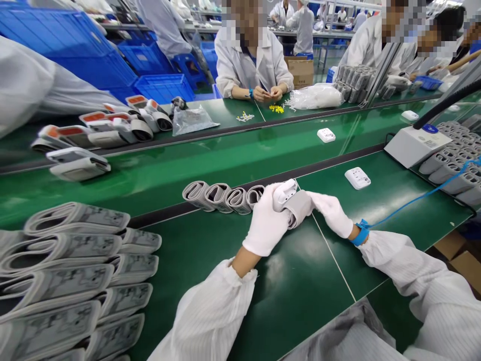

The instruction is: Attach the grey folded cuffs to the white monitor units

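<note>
My left hand [266, 223], in a white glove, is closed around a small white plastic device housing [285, 194]. A rolled grey cuff [300, 206] is against the housing, on its lower right side. My right hand [332, 213], also gloved and wearing a blue wrist strap [362, 232], pinches the cuff's right edge; its fingertips are partly hidden. Just left of my left hand, several rolled grey cuffs [225, 197] stand in a row along the bench edge. Another white housing [357, 178] lies on the green bench to the right.
Stacked grey cuffs [75, 271] fill the left side. Beyond the bench runs a green conveyor [240, 150] carrying a white housing [326, 135]. A blue cord [421, 190] stretches from my right wrist past a white box [417, 143]. Across the line, a co-worker [253, 65] handles small yellow parts [276, 108].
</note>
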### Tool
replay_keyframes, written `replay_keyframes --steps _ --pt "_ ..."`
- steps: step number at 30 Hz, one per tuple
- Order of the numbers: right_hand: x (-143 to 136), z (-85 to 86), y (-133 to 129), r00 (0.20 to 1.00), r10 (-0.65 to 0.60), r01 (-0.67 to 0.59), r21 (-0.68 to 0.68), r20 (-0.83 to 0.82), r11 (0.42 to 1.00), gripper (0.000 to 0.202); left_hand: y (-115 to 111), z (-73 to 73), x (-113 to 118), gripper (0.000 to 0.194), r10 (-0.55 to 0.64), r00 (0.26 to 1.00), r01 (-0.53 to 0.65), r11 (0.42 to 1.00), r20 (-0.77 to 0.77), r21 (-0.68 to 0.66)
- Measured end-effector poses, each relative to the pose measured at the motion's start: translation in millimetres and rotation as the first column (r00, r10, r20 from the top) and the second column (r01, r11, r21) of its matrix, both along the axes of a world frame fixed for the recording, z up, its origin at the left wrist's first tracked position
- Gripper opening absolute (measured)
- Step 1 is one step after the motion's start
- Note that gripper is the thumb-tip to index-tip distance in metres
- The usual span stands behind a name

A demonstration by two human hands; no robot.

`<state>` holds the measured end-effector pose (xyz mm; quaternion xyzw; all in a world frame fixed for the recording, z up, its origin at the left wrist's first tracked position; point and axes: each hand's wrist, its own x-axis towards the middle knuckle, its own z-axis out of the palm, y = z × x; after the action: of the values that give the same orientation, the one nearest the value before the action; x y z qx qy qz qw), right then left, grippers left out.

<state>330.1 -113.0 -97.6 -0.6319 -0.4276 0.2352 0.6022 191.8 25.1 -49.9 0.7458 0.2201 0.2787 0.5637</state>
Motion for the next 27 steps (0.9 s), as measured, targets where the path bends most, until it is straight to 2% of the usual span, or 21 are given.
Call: replay_keyframes --steps 2,5,9,13,19,22,27 --pt "4.5 0.7 2.5 0.998 -0.020 0.017 0.054 0.056 0.998 0.054 0.7 4.0 1.0 0.045 -0.080 0.992 0.090 0.991 0.102 -0.095" --pt "5.0 1.3 4.1 0.987 0.024 -0.040 0.097 0.158 0.994 0.057 0.9 6.8 0.5 0.040 -0.158 0.975 0.184 0.970 0.157 -0.161" --pt "1.7 -4.4 1.6 0.963 0.063 -0.086 0.075 0.263 0.994 0.050 2.5 5.7 -6.1 0.038 -0.185 0.977 0.201 0.962 0.101 -0.185" --pt "1.8 -14.3 -1.4 0.955 0.094 -0.119 0.073 0.282 0.990 0.045 3.7 5.9 -14.1 0.044 -0.235 0.970 0.243 0.951 0.062 -0.192" --pt "2.1 -14.9 -1.1 0.957 0.130 -0.145 0.040 0.260 0.989 0.045 2.4 3.8 -21.2 0.027 -0.194 0.981 0.180 0.941 -0.020 -0.287" --pt "0.3 -13.2 -0.1 0.950 0.196 -0.199 -0.014 0.244 0.980 0.049 3.0 -6.0 -26.2 0.026 -0.157 0.988 0.148 0.950 -0.011 -0.276" --pt "0.0 -12.1 -0.3 0.962 0.207 -0.196 -0.080 0.178 0.977 0.046 -0.6 -22.8 -32.7 0.025 -0.113 0.993 0.110 0.902 0.017 -0.418"
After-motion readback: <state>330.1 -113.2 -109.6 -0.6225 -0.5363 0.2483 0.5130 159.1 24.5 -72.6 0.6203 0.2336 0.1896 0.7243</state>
